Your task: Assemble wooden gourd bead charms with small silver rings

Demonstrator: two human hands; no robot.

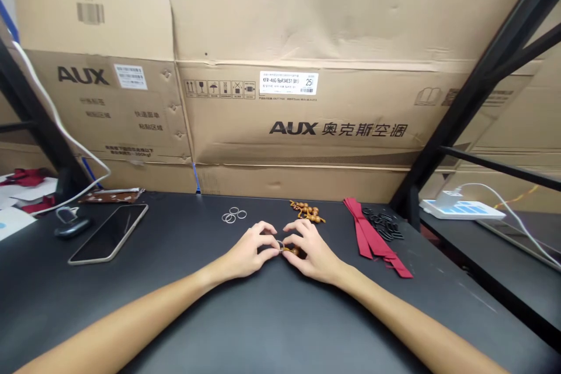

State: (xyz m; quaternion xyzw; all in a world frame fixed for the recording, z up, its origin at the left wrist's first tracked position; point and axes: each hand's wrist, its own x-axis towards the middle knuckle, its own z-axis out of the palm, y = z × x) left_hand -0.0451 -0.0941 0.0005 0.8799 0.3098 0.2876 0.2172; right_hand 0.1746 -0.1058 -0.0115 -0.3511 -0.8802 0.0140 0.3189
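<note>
Forearms [149, 310] cut off by bottom edge, beaded cord [294, 250] partly hidden by right hand [314, 250]

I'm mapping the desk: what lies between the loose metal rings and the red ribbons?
In the head view, the brown beaded pieces lie between the metal rings and the ribbons, with the left hand and right hand nearer the camera.

"AUX" stood twice on the wide cardboard panel [333, 35], once beside "奥克斯空调"; its white label [287, 84] read "KFR-46G/BpR3AES1(B1)" and "25", near handling signs [220, 89] including a glass and an umbrella. The narrower cardboard panel [100, 44] bore "AUX" and "快递面单".
</note>
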